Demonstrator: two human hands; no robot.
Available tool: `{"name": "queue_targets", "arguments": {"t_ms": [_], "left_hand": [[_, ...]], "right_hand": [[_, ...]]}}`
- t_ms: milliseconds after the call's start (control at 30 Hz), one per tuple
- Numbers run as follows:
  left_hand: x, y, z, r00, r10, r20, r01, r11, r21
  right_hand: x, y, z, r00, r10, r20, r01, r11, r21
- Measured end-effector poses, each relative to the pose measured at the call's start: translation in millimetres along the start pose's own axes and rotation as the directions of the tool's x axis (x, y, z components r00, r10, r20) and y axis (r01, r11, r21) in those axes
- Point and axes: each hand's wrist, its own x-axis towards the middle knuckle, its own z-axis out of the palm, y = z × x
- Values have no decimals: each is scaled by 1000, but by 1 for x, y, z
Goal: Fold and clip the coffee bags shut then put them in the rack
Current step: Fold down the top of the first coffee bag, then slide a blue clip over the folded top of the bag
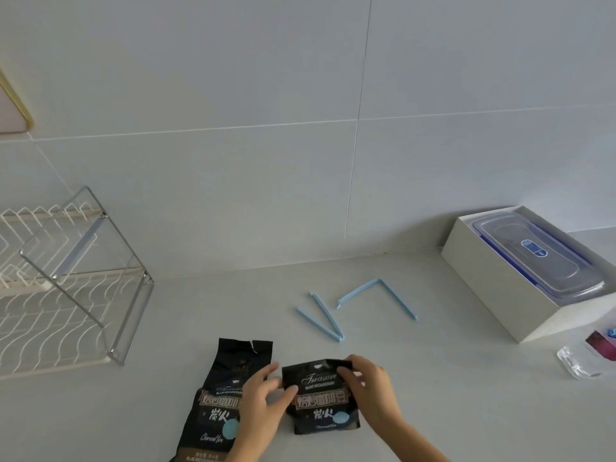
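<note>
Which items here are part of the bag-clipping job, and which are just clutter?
Job:
right coffee bag, pinched by left hand and right hand
left coffee bag
near blue clip, open
far blue clip, open
wire rack

Lying about:
white box holding a lidded plastic container
clear plastic piece
purple packet

Left hand [263, 400], right hand [375, 390], both bare, bare forearms [416, 441], slender fingers [287, 393]
</note>
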Motion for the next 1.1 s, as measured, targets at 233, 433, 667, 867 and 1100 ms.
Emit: {"name": "queue_targets", "arguments": {"t_ms": [233, 433, 667, 867, 1100], "left_hand": [[15, 1, 15, 954, -65, 291, 139, 960, -242], [8, -14, 33, 931, -232, 283, 330, 866, -375], [13, -10, 33, 925, -248, 289, 358, 826, -436], [19, -10, 32, 916, -230, 329, 372, 796, -478], [26, -11, 30, 894, -223, 388, 385, 826, -412]], "right_hand": [[18, 10, -26, 976, 38, 213, -44, 999, 27], [64, 22, -26, 944, 115, 308, -84, 990, -111], [116, 30, 5, 921, 218, 321, -170, 970, -172], [117, 43, 22, 933, 198, 299, -51, 898, -436], [73, 69, -1, 994, 13, 107, 47, 839, -542]]}}
